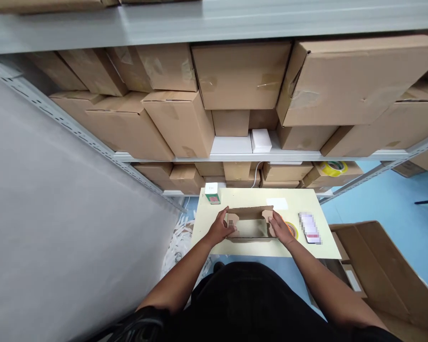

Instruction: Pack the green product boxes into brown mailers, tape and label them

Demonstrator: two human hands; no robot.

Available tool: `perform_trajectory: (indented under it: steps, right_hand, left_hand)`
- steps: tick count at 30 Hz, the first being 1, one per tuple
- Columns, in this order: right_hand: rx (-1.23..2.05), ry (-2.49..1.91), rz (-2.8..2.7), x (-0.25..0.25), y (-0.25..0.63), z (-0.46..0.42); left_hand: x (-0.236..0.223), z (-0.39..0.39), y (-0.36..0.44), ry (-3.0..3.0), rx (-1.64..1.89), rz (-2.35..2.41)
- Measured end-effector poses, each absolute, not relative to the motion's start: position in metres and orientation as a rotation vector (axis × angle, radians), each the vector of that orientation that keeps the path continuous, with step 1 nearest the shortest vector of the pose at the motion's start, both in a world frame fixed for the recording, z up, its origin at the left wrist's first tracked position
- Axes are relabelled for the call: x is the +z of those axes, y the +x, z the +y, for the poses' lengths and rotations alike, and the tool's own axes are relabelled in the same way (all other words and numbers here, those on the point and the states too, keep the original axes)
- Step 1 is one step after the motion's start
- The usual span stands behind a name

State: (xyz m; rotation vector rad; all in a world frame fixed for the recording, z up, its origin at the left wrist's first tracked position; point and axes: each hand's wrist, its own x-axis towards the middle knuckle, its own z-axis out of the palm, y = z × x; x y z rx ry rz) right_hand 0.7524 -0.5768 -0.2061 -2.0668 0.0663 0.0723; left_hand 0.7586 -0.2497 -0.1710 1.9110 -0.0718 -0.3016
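Observation:
A small brown cardboard box [250, 213] is held over the pale yellow table [214, 249], and the tabletop shows through its middle. My left hand [219, 229] grips its left end, thumb on the short flap there. At the opposite end my right hand [280, 227] is closed on the right side, the thumb by another short flap. Right beside that hand lies a roll of tape [293, 231], partly hidden by it. A green and white small box [212, 194] stands at the table's back left. Behind the cardboard box rests a white slip of paper [277, 204].
A phone [310, 228] lies on the table's right side. Shelves [235, 156] full of cartons rise behind, with a yellow tape roll [333, 168] on a lower carton. A large open carton [388, 270] stands at the right; paper strips [180, 240] litter the left floor.

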Motion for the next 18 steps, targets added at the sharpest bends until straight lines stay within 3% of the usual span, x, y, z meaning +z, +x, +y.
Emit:
perform_trajectory:
  steps: [10,18]
  right_hand:
    - [-0.136,-2.404,0.038,-0.197,0.756,-0.583]
    - [-0.033,-2.217,-0.017,-0.175,0.752,-0.586]
  left_hand:
    - [-0.175,-0.257,0.772,2.166,-0.052,-0.297]
    - [-0.179,-0.254,0.769,2.138,0.054,-0.344]
